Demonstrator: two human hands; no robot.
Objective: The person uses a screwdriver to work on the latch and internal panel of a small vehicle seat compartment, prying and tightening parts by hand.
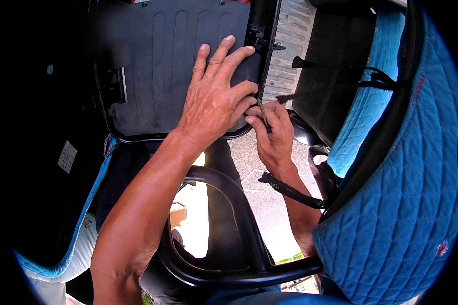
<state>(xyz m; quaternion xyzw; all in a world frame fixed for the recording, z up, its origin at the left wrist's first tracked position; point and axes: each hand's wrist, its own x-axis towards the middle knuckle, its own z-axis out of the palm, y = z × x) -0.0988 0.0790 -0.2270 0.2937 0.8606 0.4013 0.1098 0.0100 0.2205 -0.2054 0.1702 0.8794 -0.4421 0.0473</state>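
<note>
A black panel (160,76) with long raised ribs and a raised rim takes up the upper middle. My left hand (216,94) rests against its right side, the longer fingers spread over the ribs. Its thumb and forefinger side reaches the rim's lower right corner. Just beside that corner is my right hand (272,129), its fingers pinched around a thin metal tool (262,113). The tool's upper end touches or nearly touches the rim; its exact kind is hidden by the fingers. A black latch-like fitting (257,35) sits higher on the rim.
Below the panel curves a black tubular bar (249,239). Blue quilted fabric (392,213) fills the right, with black straps (295,192) hanging from it. A ribbed grey metal surface (290,46) lies beyond the panel. Pale paving (269,203) shows underneath. The left is very dark.
</note>
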